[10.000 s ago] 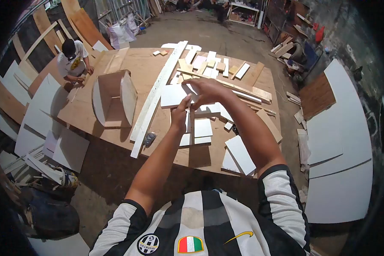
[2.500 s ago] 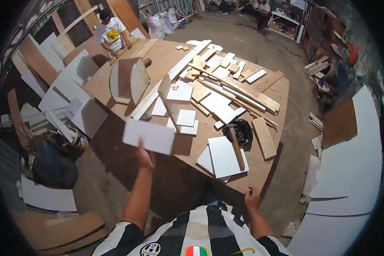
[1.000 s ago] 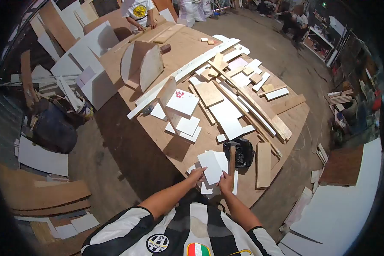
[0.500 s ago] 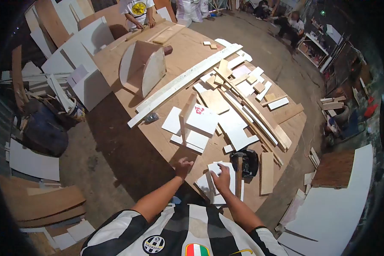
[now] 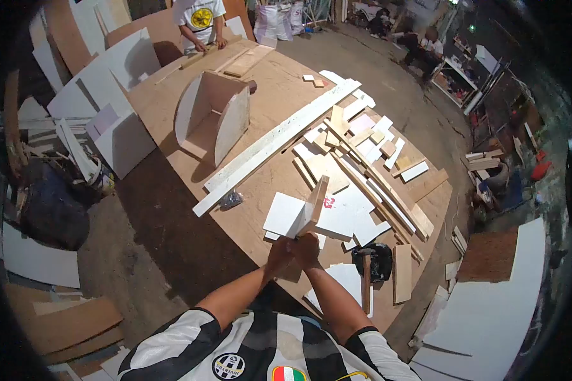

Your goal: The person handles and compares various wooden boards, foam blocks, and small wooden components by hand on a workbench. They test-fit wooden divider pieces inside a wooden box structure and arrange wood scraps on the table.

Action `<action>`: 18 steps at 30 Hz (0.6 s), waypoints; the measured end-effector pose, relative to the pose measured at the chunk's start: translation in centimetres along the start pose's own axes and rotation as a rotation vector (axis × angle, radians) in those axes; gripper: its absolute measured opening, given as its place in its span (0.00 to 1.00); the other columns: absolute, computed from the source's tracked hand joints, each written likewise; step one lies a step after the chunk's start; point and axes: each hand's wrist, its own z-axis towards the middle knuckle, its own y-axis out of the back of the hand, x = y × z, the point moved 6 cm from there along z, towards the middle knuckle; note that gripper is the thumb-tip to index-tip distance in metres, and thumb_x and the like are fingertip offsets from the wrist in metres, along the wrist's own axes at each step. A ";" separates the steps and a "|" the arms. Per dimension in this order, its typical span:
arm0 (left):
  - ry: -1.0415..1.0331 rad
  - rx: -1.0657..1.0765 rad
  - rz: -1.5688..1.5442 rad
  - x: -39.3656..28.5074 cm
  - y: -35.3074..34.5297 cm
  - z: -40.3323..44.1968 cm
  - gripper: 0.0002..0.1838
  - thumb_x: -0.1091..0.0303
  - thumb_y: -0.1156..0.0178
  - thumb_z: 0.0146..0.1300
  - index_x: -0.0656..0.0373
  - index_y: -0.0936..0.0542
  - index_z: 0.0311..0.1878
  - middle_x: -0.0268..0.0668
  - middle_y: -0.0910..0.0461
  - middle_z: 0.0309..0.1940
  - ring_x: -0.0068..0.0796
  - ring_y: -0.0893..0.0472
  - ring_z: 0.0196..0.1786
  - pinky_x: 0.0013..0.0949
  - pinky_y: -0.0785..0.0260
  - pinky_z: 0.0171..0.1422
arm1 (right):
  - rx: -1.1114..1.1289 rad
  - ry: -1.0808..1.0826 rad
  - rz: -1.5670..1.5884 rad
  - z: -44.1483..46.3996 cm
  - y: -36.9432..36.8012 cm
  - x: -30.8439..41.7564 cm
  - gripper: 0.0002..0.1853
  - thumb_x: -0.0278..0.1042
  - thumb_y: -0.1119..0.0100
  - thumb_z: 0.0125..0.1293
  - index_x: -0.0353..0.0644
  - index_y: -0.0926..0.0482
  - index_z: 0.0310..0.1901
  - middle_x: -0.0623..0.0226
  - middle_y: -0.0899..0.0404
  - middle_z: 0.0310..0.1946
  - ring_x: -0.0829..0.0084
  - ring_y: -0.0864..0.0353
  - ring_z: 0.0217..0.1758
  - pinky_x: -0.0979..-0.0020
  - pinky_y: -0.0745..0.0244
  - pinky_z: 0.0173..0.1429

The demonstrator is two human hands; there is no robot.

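Observation:
A white-faced board (image 5: 311, 209) with a bare wood edge stands upright on the table among flat white panels. At its near end my left hand (image 5: 279, 255) and my right hand (image 5: 307, 250) are side by side, fingers closed on the board's end. Their grip is partly hidden by the backs of the hands. A white panel (image 5: 283, 213) lies left of the board, and another white piece with red marks (image 5: 344, 213) lies to its right. Close to my right forearm are a white panel (image 5: 343, 282), a wooden handle (image 5: 366, 279) and a black plastic bag (image 5: 379, 261).
Long white strips (image 5: 279, 143) cross the wooden table (image 5: 260, 95). A curved-sided wooden box (image 5: 213, 120) stands beyond them. Several offcuts (image 5: 362, 136) and long battens (image 5: 388, 184) crowd the right. A person (image 5: 200, 22) handles wood at the far edge. Sheets (image 5: 489, 305) lean at right.
Both hands have moved forward from apart and come together at the upright board's near end. The board has turned and shifted right. My right hand has left the small white panel.

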 end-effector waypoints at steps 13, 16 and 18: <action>-0.304 0.057 -0.150 -2.8 0.6 1.4 0.22 0.61 0.36 0.67 0.61 0.23 0.60 0.41 0.19 0.54 0.32 0.18 0.54 0.35 0.25 0.58 | -0.055 0.141 0.129 2.3 0.9 -5.2 0.11 0.39 0.32 0.54 0.42 0.13 0.36 0.53 0.14 0.32 0.52 0.13 0.38 0.57 0.17 0.41; -0.211 0.060 -0.178 -2.4 1.6 2.2 0.22 0.61 0.37 0.67 0.60 0.24 0.61 0.40 0.19 0.54 0.32 0.19 0.54 0.35 0.25 0.58 | 0.004 0.152 0.195 4.3 -1.2 -7.1 0.18 0.44 0.31 0.53 0.40 0.15 0.41 0.52 0.13 0.38 0.51 0.13 0.44 0.55 0.18 0.47; -0.156 0.033 -0.192 -2.0 2.5 3.3 0.22 0.61 0.37 0.68 0.60 0.24 0.61 0.40 0.20 0.54 0.31 0.19 0.54 0.34 0.25 0.58 | 0.052 0.300 0.075 5.1 1.2 -3.8 0.17 0.41 0.31 0.54 0.40 0.16 0.43 0.52 0.13 0.38 0.50 0.13 0.45 0.56 0.18 0.47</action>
